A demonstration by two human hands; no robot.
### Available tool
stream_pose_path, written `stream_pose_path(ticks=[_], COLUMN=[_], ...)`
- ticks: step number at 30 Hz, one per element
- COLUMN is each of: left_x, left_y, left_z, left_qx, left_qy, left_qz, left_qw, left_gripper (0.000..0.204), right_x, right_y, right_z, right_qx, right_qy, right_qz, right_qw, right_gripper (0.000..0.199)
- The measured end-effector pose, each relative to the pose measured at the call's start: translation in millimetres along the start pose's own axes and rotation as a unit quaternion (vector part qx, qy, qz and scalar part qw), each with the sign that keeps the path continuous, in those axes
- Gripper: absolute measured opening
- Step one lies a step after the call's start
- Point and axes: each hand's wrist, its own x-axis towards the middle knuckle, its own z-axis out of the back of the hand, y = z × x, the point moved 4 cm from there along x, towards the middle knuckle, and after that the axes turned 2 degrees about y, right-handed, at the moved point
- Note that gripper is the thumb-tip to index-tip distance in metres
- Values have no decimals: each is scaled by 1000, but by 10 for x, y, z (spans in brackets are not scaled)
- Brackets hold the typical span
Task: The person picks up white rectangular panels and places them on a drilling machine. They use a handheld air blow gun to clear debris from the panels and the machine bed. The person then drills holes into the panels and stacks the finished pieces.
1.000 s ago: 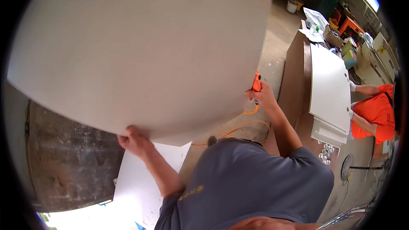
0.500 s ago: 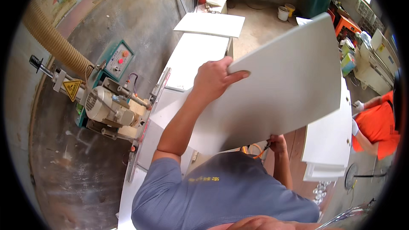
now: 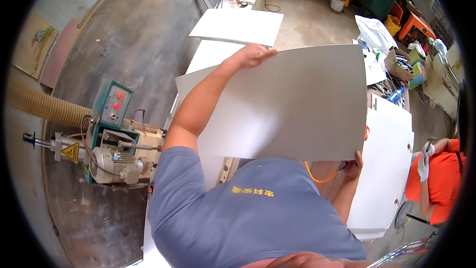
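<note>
Head view: large, plain white rectangular panel (image 3: 292,104), slightly bowed, left hand (image 3: 250,55) and right hand (image 3: 353,166) both gripping its edges.

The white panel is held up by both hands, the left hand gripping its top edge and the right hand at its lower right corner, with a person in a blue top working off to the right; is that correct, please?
Not quite: the head view shows the person at the right in an orange top, not blue. The rest holds: the white panel is held by the left hand at its top edge and the right hand at its lower right corner.

machine (image 3: 111,154) left of the held panel (image 3: 287,104), stacked panels (image 3: 384,168) to its right.
</note>
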Motion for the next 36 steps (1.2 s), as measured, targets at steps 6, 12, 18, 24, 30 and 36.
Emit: stream_pose_path(ticks=[6, 12, 18, 24, 30, 36], left_x=[1045, 1945, 2380, 2341, 1354, -655], left_y=[1341, 2637, 3426, 3573, 3453, 3192], left_z=[95, 108, 0, -1, -232, -1063], left_qx=[-20, 5, 36, 48, 93, 132], left_qy=[54, 147, 220, 243, -153, -157], left_qz=[18, 100, 128, 182, 155, 425], left_qw=[998, 984, 966, 952, 972, 882], left_gripper=[85, 94, 84, 65, 45, 64], right_x=[1055, 2077, 2326, 2607, 2642, 2674], right_y=[-187, -672, -1527, -2024, -2447, -2663], right_z=[-562, -958, -1138, -845, -465, -190], right_qx=[-130, -440, -432, -438, -412, -378], right_qy=[-3, -6, -23, 1, 27, 54], right_qz=[-17, -200, -339, -411, -435, -459], right_qw=[991, 876, 835, 800, 801, 802], right_gripper=[27, 25, 20, 22, 20, 11])
